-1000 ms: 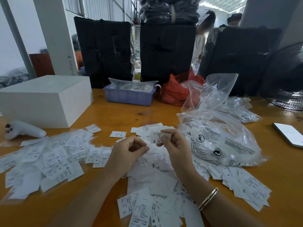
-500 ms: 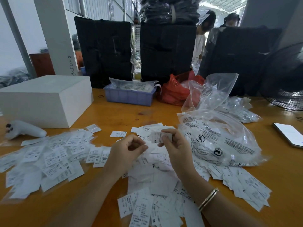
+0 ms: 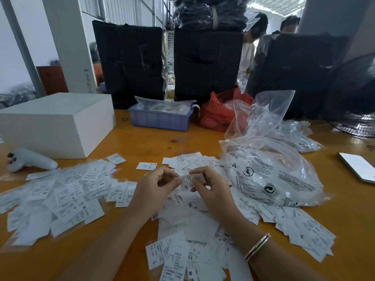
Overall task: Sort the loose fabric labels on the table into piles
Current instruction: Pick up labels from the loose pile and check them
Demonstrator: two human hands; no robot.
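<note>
White fabric labels with printed size letters cover the near half of the orange table (image 3: 142,142). One spread of labels (image 3: 50,199) lies at the left on clear plastic. A bigger heap of labels (image 3: 192,224) lies under my hands, and more labels (image 3: 304,234) trail off to the right. My right hand (image 3: 213,191) pinches a single label marked XS (image 3: 187,182) just above the heap. My left hand (image 3: 156,185), fingers curled, pinches the same label's left edge. A lone label (image 3: 146,165) lies flat beyond my left hand.
A white box (image 3: 56,122) and a white controller (image 3: 30,160) sit at the left. At the back stand a blue tray (image 3: 160,120) and a red bag (image 3: 217,114). Clear plastic bags (image 3: 269,173), a phone (image 3: 357,167) and a fan (image 3: 353,98) are at the right. People stand behind black bundles.
My right hand has lowered the XS label and turned it toward my left hand, which has closed in and taken its left edge. The piles have not moved.
</note>
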